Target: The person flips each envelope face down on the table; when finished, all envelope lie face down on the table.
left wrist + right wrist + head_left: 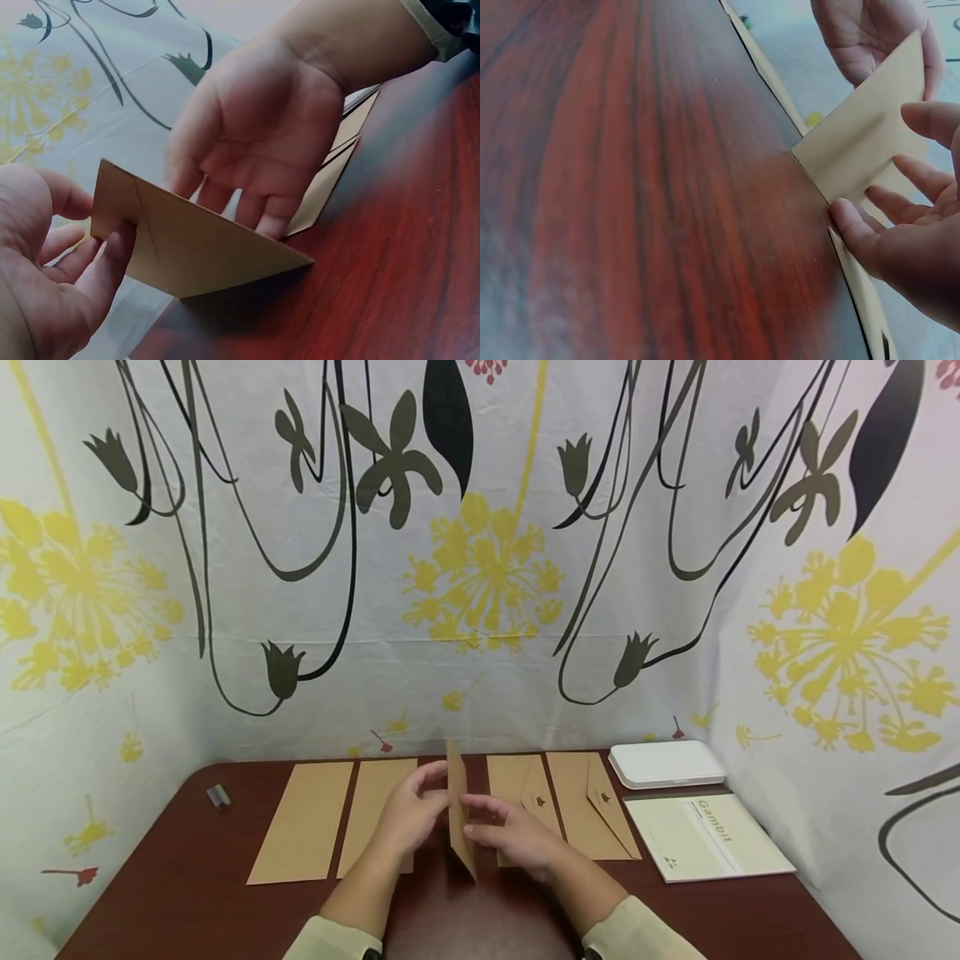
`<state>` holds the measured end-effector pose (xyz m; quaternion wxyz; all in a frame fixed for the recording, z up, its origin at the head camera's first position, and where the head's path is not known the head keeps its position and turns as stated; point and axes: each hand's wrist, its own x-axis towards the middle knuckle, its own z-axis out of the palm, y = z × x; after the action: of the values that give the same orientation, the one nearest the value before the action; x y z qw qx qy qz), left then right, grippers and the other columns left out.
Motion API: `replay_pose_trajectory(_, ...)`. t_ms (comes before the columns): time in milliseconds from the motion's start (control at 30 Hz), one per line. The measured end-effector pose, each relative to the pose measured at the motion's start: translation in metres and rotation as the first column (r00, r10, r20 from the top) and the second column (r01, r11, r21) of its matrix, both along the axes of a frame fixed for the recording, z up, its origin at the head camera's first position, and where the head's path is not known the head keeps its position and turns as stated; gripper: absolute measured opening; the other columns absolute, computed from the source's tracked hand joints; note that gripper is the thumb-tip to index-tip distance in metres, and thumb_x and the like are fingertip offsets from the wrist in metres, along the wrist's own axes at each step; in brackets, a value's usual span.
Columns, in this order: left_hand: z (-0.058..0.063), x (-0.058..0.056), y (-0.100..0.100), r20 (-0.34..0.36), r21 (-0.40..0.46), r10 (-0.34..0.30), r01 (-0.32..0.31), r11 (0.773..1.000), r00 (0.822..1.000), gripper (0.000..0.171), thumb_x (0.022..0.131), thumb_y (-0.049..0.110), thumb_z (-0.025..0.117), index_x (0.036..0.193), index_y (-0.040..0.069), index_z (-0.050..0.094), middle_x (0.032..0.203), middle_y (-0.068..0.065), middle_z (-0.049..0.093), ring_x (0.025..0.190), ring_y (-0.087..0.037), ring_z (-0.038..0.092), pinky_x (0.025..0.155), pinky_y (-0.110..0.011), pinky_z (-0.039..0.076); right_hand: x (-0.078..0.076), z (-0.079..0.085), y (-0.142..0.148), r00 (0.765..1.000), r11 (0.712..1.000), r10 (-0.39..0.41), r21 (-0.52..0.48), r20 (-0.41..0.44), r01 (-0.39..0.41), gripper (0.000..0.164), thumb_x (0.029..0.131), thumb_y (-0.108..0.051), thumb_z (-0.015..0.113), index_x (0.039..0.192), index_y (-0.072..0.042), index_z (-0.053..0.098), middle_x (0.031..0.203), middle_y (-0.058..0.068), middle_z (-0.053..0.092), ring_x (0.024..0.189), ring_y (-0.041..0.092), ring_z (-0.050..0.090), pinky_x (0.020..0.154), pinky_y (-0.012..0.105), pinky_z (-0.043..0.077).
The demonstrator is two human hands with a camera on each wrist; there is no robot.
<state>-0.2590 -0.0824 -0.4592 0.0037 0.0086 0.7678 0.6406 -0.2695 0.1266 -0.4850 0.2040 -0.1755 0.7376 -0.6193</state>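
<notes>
A kraft-brown envelope stands on edge between my two hands at the middle of the table. My left hand pinches its far end, with the thumb on one face, as the left wrist view shows. On the opposite face, my right hand has its fingertips at the paper, fingers spread and loosely bent. In the right wrist view the right thumb lies near the envelope's lower edge. Plain brown envelopes lie flat left of my hands; others with pointed flaps and a dark printed emblem lie to the right.
A pale notebook marked "Gambit" lies at the right, with a white rounded box behind it. A small grey-purple object is at the far left of the dark red wooden table. Patterned cloth hangs behind.
</notes>
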Motion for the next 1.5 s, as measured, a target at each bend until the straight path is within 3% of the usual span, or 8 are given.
replay_pose_trajectory(233, 0.002, -0.002, -0.011, 0.027, -0.029, 0.055, -0.054, 0.998, 0.998, 0.058, 0.095, 0.011, 0.069, 0.152, 0.017, 0.06, 0.158, -0.007, 0.06, 0.132, -0.031, 0.067, 0.096, -0.04, 0.06, -0.006, -0.005, 0.003, 0.999, 0.999, -0.021, 0.029, -0.025, 0.021, 0.057, 0.105, -0.024, 0.069, 0.157, -0.007, 0.053, 0.162, 0.018, 0.054, 0.154, 0.039, 0.047, 0.123, 0.047, 0.044)
replay_pose_trajectory(333, 0.0, -0.005, -0.014, 0.03, -0.05, 0.083, -0.082, 0.995, 0.996, 0.059, 0.093, 0.008, 0.066, 0.151, 0.016, 0.061, 0.157, -0.007, 0.061, 0.133, -0.032, 0.066, 0.089, -0.035, 0.059, -0.007, -0.005, 0.005, 0.999, 0.999, -0.035, 0.034, -0.03, 0.036, 0.057, 0.104, -0.024, 0.069, 0.156, -0.005, 0.053, 0.159, 0.019, 0.058, 0.152, 0.039, 0.05, 0.122, 0.046, 0.045)
replay_pose_trajectory(500, -0.008, -0.009, -0.017, 0.043, -0.108, 0.106, -0.101, 0.989, 0.993, 0.059, 0.089, 0.002, 0.06, 0.148, 0.014, 0.063, 0.155, -0.009, 0.061, 0.122, -0.028, 0.066, 0.072, -0.029, 0.052, -0.009, -0.005, 0.009, 0.996, 0.995, -0.063, 0.07, -0.066, 0.067, 0.052, 0.103, -0.023, 0.071, 0.149, -0.003, 0.059, 0.151, 0.018, 0.064, 0.146, 0.036, 0.056, 0.116, 0.037, 0.048)
replay_pose_trajectory(633, -0.014, -0.01, -0.018, 0.056, -0.151, 0.102, -0.093, 0.984, 0.993, 0.061, 0.088, -0.001, 0.059, 0.147, 0.013, 0.062, 0.156, -0.013, 0.059, 0.118, -0.028, 0.065, 0.068, -0.029, 0.051, -0.009, -0.003, 0.01, 0.995, 0.994, -0.058, 0.091, -0.084, 0.065, 0.049, 0.103, -0.022, 0.071, 0.147, -0.001, 0.061, 0.149, 0.018, 0.065, 0.144, 0.035, 0.057, 0.118, 0.04, 0.048)
replay_pose_trajectory(833, -0.023, -0.01, -0.019, 0.043, -0.24, 0.099, -0.087, 0.967, 0.994, 0.061, 0.088, -0.003, 0.059, 0.148, 0.011, 0.062, 0.154, -0.014, 0.061, 0.132, -0.035, 0.064, 0.091, -0.04, 0.058, -0.008, -0.002, 0.01, 0.995, 0.994, -0.042, 0.1, -0.09, 0.051, 0.053, 0.103, -0.024, 0.072, 0.149, -0.001, 0.059, 0.15, 0.018, 0.065, 0.145, 0.036, 0.057, 0.123, 0.052, 0.043)
replay_pose_trajectory(933, -0.025, -0.01, -0.019, 0.035, -0.274, 0.1, -0.086, 0.958, 0.994, 0.058, 0.091, -0.001, 0.058, 0.148, 0.009, 0.062, 0.153, -0.016, 0.063, 0.139, -0.038, 0.062, 0.108, -0.05, 0.055, -0.008, -0.001, 0.008, 0.996, 0.995, -0.036, 0.091, -0.083, 0.043, 0.056, 0.103, -0.025, 0.072, 0.151, 0.0, 0.056, 0.152, 0.02, 0.062, 0.146, 0.037, 0.056, 0.125, 0.057, 0.04)
replay_pose_trajectory(1033, -0.026, -0.011, -0.019, 0.036, -0.302, 0.092, -0.077, 0.95, 0.995, 0.054, 0.094, 0.001, 0.057, 0.148, 0.008, 0.062, 0.152, -0.018, 0.064, 0.144, -0.04, 0.057, 0.116, -0.055, 0.05, -0.007, -0.001, 0.007, 0.996, 0.996, -0.03, 0.084, -0.087, 0.038, 0.058, 0.104, -0.025, 0.07, 0.153, 0.001, 0.054, 0.155, 0.021, 0.06, 0.147, 0.039, 0.055, 0.126, 0.059, 0.039)
replay_pose_trajectory(1500, -0.028, -0.009, -0.019, 0.026, -0.371, 0.072, -0.057, 0.927, 0.997, 0.052, 0.093, 0.003, 0.061, 0.145, 0.006, 0.064, 0.149, -0.021, 0.066, 0.131, -0.039, 0.066, 0.101, -0.049, 0.058, -0.013, -0.004, 0.002, 0.997, 0.998, -0.034, 0.059, -0.067, 0.039, 0.061, 0.106, -0.023, 0.067, 0.158, 0.002, 0.047, 0.16, 0.024, 0.054, 0.15, 0.041, 0.051, 0.127, 0.06, 0.037)
